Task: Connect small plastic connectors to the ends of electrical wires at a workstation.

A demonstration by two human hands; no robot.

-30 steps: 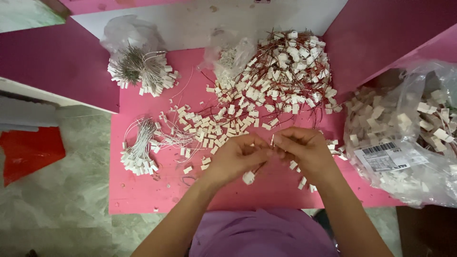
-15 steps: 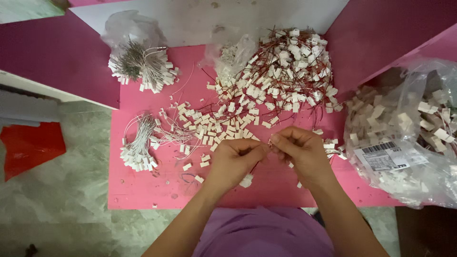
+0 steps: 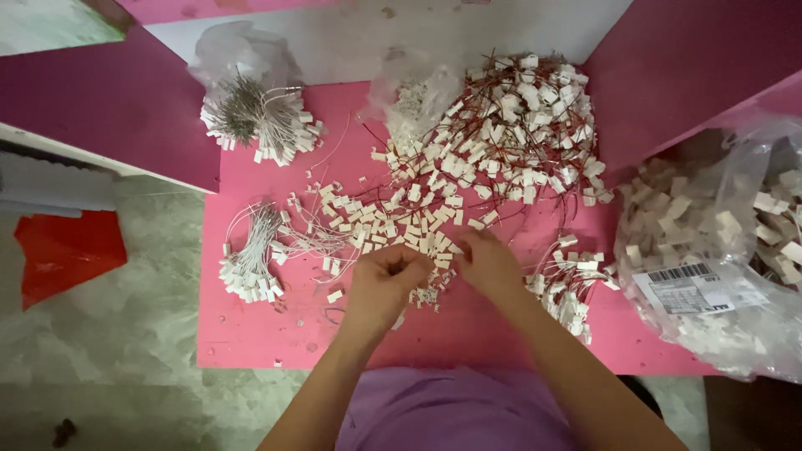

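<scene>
My left hand (image 3: 386, 281) and my right hand (image 3: 487, 260) meet over the middle of a pink table (image 3: 251, 334). Their fingertips pinch together over a small white plastic connector (image 3: 436, 260) at the near edge of a scatter of loose white connectors (image 3: 393, 219). What lies inside each fist is hidden by the fingers. Behind them spreads a big heap of white connectors with red wires (image 3: 510, 125). A smaller cluster of red-wired connectors (image 3: 568, 288) lies right of my right hand.
A bundle of white-wired connectors (image 3: 251, 259) lies at the left, and a grey-wired bundle (image 3: 255, 121) with clear plastic sits at the back left. A clear bag of white parts (image 3: 718, 250) stands at the right. A red sheet (image 3: 67, 250) lies on the floor.
Both hands have moved slightly away from me, toward the loose connectors, still pinched together. The small connector that lay near my left hand is now partly covered.
</scene>
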